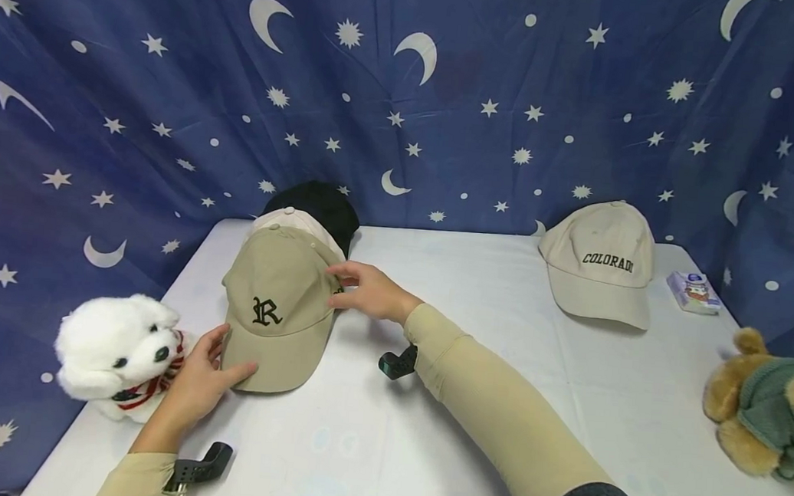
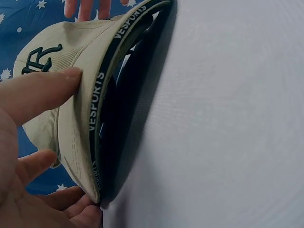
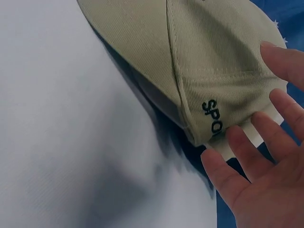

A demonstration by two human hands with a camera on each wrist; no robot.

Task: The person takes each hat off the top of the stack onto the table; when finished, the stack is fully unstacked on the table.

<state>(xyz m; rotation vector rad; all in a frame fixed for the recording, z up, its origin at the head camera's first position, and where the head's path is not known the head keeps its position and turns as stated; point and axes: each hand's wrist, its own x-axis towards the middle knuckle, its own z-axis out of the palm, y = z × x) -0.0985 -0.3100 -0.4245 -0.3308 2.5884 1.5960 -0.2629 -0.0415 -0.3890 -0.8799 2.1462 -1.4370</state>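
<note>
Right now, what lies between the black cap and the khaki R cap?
A pale cap, mostly hidden, sits between the black cap and the khaki cap, as the head view shows.

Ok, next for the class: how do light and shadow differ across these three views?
Head view: bright, fairly even light, the olive cap's lettering legible; left wrist view: dimmer, dark shadow beneath the brim; right wrist view: also dim, soft-edged shadows across the white tabletop.

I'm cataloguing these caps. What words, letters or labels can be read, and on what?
"R": front of the khaki cap
"VESPORTS", repeated: its brim edge
"SPO": its side, the rest hidden behind the fingers
"COLORADO", last letter unclear: front of the cream cap
Purple pack: print too small to read.
</note>
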